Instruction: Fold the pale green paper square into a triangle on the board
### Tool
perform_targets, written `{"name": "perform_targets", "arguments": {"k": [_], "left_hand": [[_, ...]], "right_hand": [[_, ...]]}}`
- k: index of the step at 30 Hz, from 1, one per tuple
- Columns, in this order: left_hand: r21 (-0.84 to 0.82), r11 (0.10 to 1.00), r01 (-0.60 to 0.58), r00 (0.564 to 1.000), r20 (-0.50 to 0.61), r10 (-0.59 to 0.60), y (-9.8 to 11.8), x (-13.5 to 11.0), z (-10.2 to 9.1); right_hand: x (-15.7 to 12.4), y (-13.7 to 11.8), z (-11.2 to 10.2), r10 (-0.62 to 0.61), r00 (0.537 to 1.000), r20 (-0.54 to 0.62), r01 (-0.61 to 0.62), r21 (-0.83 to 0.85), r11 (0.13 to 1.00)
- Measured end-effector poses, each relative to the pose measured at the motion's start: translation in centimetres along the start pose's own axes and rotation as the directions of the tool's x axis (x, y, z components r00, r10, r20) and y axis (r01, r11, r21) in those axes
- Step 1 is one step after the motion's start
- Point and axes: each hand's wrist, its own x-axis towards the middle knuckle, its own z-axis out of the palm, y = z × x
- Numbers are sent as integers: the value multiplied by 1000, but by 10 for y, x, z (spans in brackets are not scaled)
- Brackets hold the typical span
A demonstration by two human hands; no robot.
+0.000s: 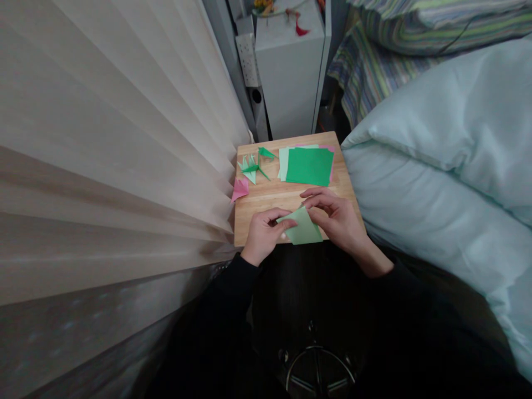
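A light green paper sheet (303,228) lies at the near edge of a small wooden table (266,199), partly folded. My left hand (266,233) pinches its left corner, fingers curled on the paper. My right hand (336,216) grips the sheet's top right edge with bent fingers. Farther back lies a stack of paper squares (310,165), dark green on top with pale green and pink beneath. Folded green paper figures (253,165) sit at the table's back left, and a folded pink piece (240,188) lies at its left edge.
A beige pleated curtain (116,166) hangs along the left. A pale blue duvet (449,166) bulges on the right, touching the table. Behind the table stands a grey cabinet (288,72) with a power strip (248,61) beside it. Striped bedding (415,39) lies at the back right.
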Motion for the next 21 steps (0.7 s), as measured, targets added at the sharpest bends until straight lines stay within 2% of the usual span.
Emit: {"name": "perform_targets", "arguments": {"k": [5, 12, 21], "left_hand": [[-9, 1000, 1, 1000, 27, -1, 1, 0, 0], [17, 999, -50, 997, 60, 49, 2, 0, -2], [56, 997, -45, 993, 109, 39, 3, -5, 0]], "right_hand": [[0, 0, -1, -3, 1000, 5, 3, 28, 1000], [1, 1, 1, 98, 995, 9, -98, 192, 977], [0, -5, 2, 92, 995, 39, -97, 142, 985]]}}
